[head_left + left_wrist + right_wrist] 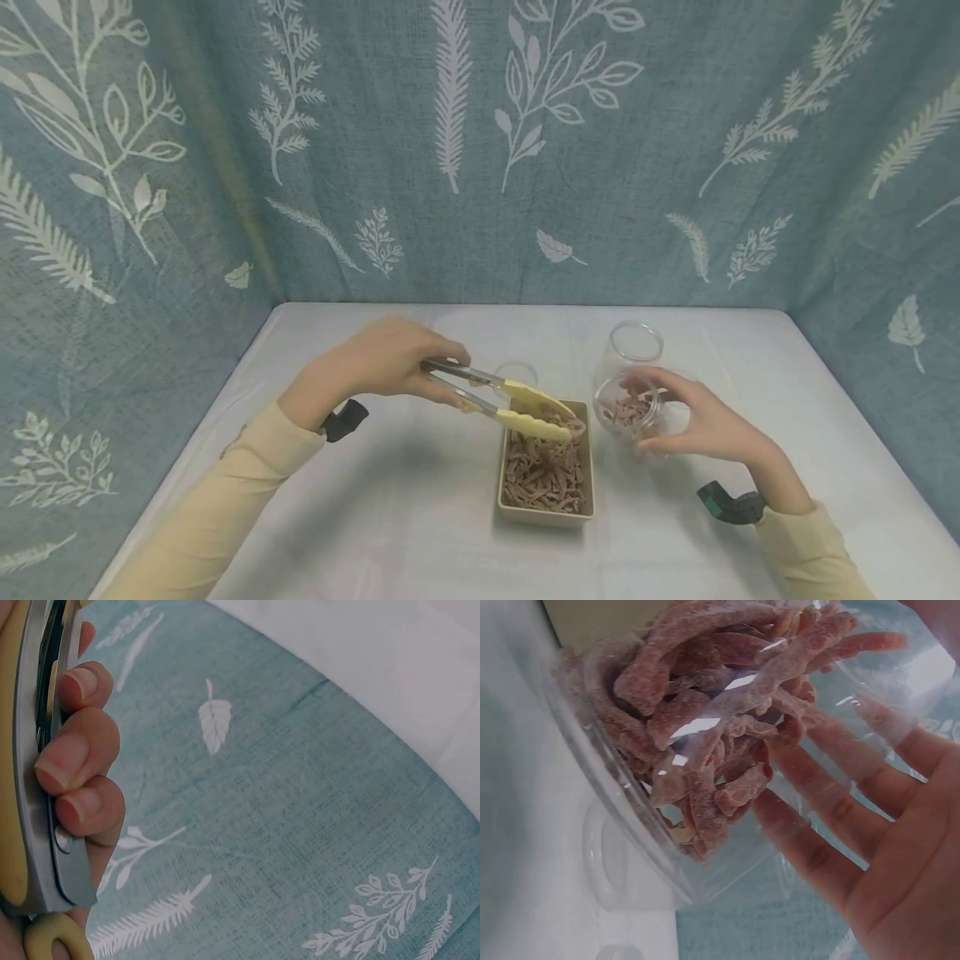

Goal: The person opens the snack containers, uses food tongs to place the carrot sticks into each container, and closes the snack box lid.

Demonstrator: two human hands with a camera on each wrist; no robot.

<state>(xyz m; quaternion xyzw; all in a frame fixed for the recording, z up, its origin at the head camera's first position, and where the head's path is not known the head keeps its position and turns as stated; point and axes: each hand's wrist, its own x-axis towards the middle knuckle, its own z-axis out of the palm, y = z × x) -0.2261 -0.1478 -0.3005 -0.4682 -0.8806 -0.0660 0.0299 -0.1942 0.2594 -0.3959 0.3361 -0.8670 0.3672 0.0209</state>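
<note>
My left hand (397, 357) grips a pair of metal tongs (480, 379) with yellow scalloped tips; in the left wrist view its fingers (79, 761) curl round the handle. The tips spread over the far half of a beige rectangular box (546, 518), with a few pinkish strips at their ends. Brownish dried strips (546, 479) fill this box. To its right, my right hand (708, 421) holds a clear jar (606, 408), thumb on the near side and fingers on the far side. The jar is tilted, and more reddish strips (705, 697) lie inside.
A second clear jar (636, 340) stands just behind the held one. A clear round piece (517, 372) lies behind the box, partly covered by the tongs. The white table (360, 533) ends at a blue-green leaf-print curtain (480, 242) at the back and sides.
</note>
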